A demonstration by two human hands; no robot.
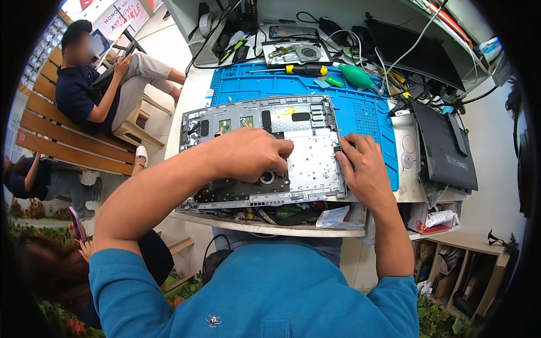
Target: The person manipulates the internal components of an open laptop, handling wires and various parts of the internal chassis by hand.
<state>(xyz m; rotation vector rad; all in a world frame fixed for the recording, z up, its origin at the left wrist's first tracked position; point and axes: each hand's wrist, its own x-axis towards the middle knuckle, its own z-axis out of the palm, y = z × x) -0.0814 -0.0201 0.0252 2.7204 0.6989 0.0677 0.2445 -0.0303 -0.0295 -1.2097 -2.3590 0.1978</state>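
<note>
A stripped laptop chassis (315, 152), grey and silver with a black section at lower left, lies on the bench before me, partly over a blue repair mat (360, 107). Over the middle of the chassis is my left hand (251, 153), its fingers curled closed; anything in its fingertips is hidden. My right hand (363, 166) grips the chassis's right edge, thumb and fingertips close together by a small black part there. Beyond the chassis, on the mat, are a yellow-and-black screwdriver (306, 70) and a green air blower bulb (356, 76).
A dark laptop cover (445, 146) leans at the right, below a black monitor (414, 53). Cables and a metal assembly with a round fan (296, 53) crowd the back. Under the benchtop is a cluttered drawer (282, 214). At left a person (93, 84) sits on a wooden bench.
</note>
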